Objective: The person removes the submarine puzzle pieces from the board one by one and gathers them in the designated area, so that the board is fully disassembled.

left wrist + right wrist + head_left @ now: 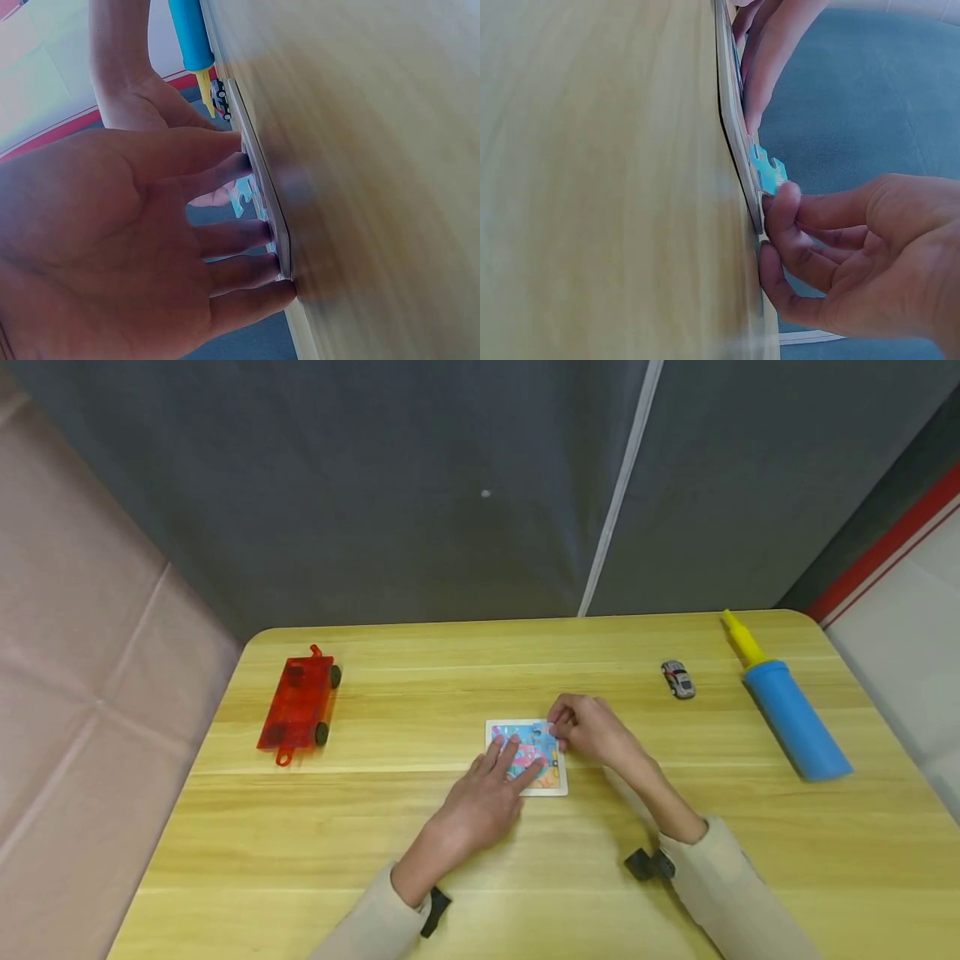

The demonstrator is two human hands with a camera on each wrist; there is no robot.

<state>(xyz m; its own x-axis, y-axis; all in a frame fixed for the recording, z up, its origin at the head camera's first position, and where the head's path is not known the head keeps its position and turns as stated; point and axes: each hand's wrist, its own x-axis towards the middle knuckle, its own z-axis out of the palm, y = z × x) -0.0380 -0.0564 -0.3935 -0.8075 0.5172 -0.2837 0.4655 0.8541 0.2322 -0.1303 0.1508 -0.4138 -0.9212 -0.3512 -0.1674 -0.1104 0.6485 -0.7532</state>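
A small square jigsaw puzzle (551, 792) with a white border and a bright blue, pink and orange picture lies flat on the wooden table. My left hand (480, 802) rests spread fingertips on its picture, covering part of it. At the upper right corner, my right hand (596, 731) pinches a light blue puzzle piece (769, 171) between thumb and index finger. In the right wrist view the piece stands tilted up from the board, its notched edge raised. The left wrist view shows the left fingers (236, 236) straight against the board, with the blue piece (240, 196) seen between them.
To the left stands a translucent red wheeled cart (300, 703) with dark wheels. A small silver toy car (678, 679) sits at the back right, beside a blue hand pump (798, 718) with a yellow nozzle. A grey partition (375, 510) rises behind the table (420, 677).
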